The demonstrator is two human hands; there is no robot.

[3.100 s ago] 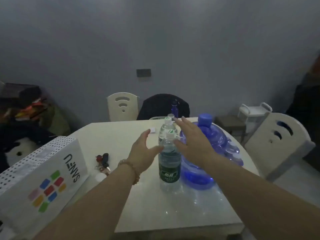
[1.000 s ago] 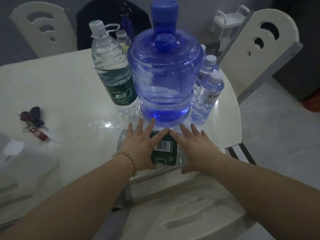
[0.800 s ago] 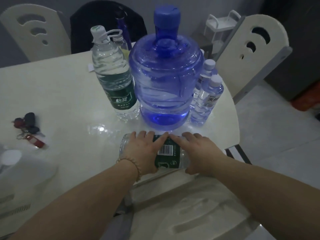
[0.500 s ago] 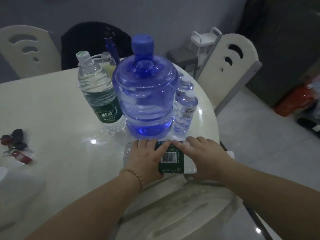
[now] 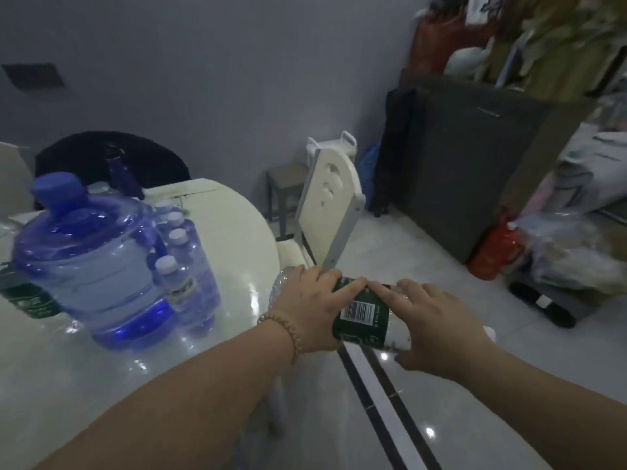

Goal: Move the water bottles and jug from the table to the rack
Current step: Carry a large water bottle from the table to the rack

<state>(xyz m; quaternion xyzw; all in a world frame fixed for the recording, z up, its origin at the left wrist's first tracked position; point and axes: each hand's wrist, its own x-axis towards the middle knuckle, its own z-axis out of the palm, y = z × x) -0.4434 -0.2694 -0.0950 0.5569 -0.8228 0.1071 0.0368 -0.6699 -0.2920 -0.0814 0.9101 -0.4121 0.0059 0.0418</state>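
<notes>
Bottle (image 5: 364, 313) held sideways, left hand (image 5: 310, 310) and right hand (image 5: 437, 330) gripping it, blue jug (image 5: 91, 266) on table (image 5: 234, 239).

Glossy cream tabletop (image 5: 234, 239) bearing a large translucent blue plastic jug (image 5: 91, 262); small clear white-capped bottles (image 5: 185, 266) stand just beside it at 3 o'clock.

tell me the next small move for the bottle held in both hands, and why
Probably carry the green-label bottle toward the white rack behind the chair: both the left hand and right hand grip it lying sideways, already past the table edge, over the floor.
</notes>
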